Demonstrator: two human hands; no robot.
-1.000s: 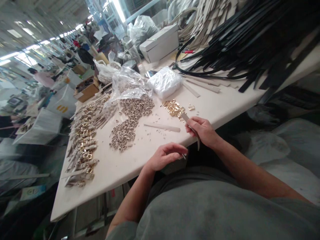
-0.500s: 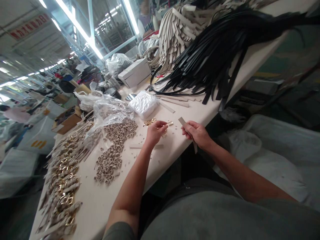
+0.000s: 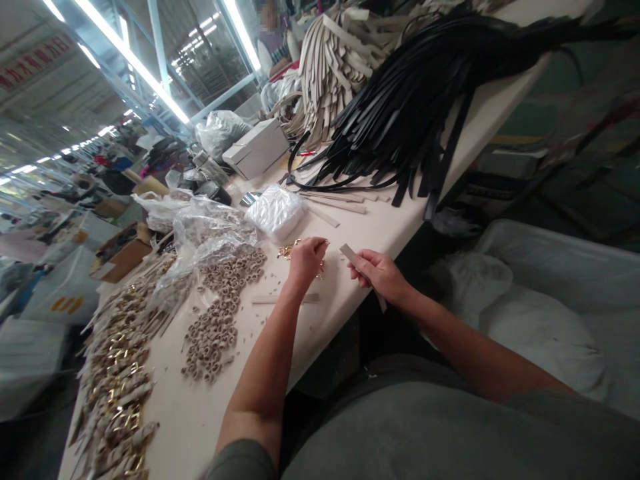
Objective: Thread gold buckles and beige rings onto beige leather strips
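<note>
At the tabletop's (image 3: 185, 417) near edge, the right hand (image 3: 378, 273) is closed around one flat, narrow, grey-beige strap (image 3: 349, 253) with a square-cut upper end. The left hand (image 3: 306, 259), fingertips drawn together, covers part of a gold metal pile (image 3: 285, 252), uncountable here; whether it grips any I cannot tell. The banner's (image 3: 35, 63) red characters are too blurred to read.
</note>
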